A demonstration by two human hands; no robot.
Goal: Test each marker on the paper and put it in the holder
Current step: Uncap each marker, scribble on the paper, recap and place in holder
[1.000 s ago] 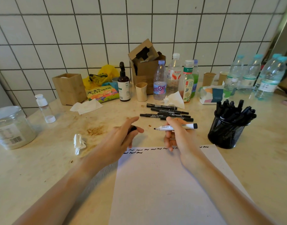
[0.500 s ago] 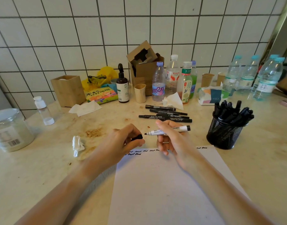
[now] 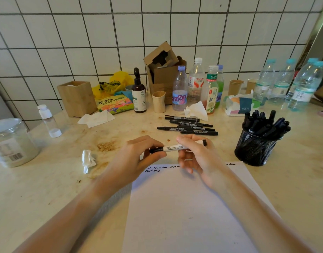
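both hands grip one white marker [image 3: 177, 148]: left hand [image 3: 138, 157] clamped on its cap at 9 o'clock, right hand [image 3: 197, 157] on its barrel.

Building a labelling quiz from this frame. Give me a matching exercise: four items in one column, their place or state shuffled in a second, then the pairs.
Things:
1. white marker
2. mesh holder
3. loose black markers
4. paper

Places or states:
A. lying on the table behind the hands
B. flat under the forearms, squiggles along its far edge
C. held level between the left hand and right hand
D. upright on the right, full of black markers

Pairs: 1-C, 2-D, 3-A, 4-B
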